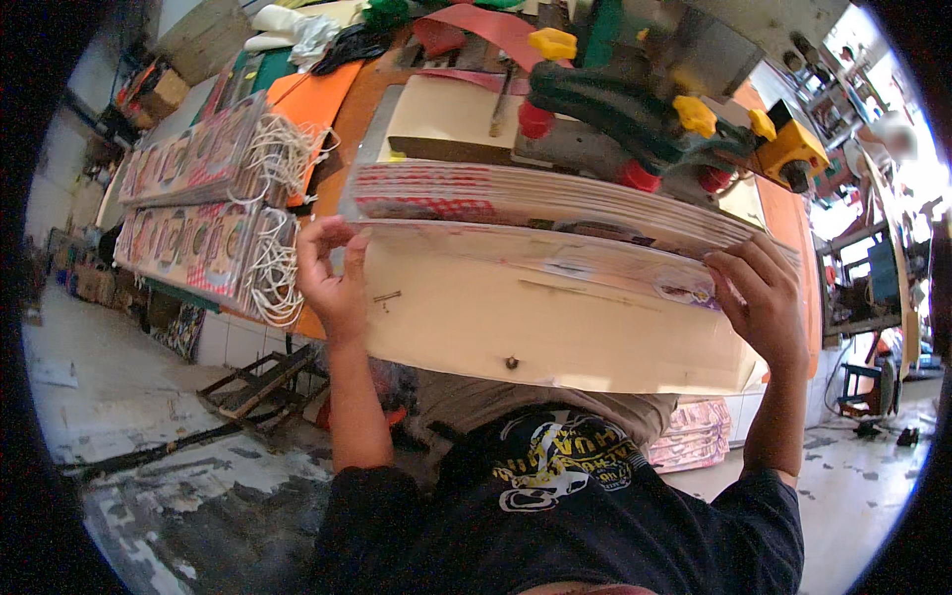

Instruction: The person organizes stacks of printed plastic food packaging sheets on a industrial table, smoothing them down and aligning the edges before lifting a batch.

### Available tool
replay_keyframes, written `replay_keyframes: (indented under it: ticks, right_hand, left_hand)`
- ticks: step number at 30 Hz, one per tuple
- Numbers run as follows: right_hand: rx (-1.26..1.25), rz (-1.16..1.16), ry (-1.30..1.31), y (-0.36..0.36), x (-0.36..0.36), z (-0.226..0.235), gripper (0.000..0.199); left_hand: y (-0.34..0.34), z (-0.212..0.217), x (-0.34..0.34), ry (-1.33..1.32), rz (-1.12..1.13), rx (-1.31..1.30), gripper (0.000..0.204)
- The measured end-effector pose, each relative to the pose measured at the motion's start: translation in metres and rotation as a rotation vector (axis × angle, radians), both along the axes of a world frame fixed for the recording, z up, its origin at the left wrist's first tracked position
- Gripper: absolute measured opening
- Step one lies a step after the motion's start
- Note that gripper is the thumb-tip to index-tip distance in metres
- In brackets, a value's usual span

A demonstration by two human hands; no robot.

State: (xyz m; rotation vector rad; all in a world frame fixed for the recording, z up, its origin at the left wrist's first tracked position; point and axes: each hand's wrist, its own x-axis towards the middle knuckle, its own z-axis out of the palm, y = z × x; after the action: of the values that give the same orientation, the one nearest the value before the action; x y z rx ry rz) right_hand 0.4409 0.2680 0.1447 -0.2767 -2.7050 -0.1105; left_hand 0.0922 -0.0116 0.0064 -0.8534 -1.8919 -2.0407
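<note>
A long, thin clear plastic bag (595,260) with printed patches stretches between my hands above a cream board (516,332). My left hand (332,273) pinches its left end, thumb and fingertips closed there. At the other end, my right hand (762,288) has its fingers bent down onto the plastic's edge. Just beyond the bag lies a layered stack of printed plastic bags (535,203), partly showing red checks. Its right end runs close behind my right fingers.
Two stacks of printed bags with white cords (273,263) lie at the left. Behind the work stands a dark green machine (605,109) with yellow knobs and red feet. A cream block (451,114) sits beside it. More printed packs (694,436) are low at the right.
</note>
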Motion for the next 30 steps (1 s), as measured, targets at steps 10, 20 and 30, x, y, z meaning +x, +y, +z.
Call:
replay_keyframes:
  ticks: [10, 20, 30]
  right_hand:
    - [0.046, 0.006, 0.047, -0.006, 0.006, -0.005, 0.031]
    - [-0.233, -0.119, 0.044, -0.016, 0.030, 0.012, 0.013]
    - [-0.534, -0.409, 0.046, 0.006, 0.056, 0.014, 0.011]
  left_hand:
    - [0.002, 0.001, -0.004, 0.162, -0.038, -0.056, 0.027]
    - [0.000, 0.027, 0.024, -0.222, -0.322, 0.327, 0.038]
    - [-0.002, 0.051, 0.063, -0.795, -0.681, 0.309, 0.049]
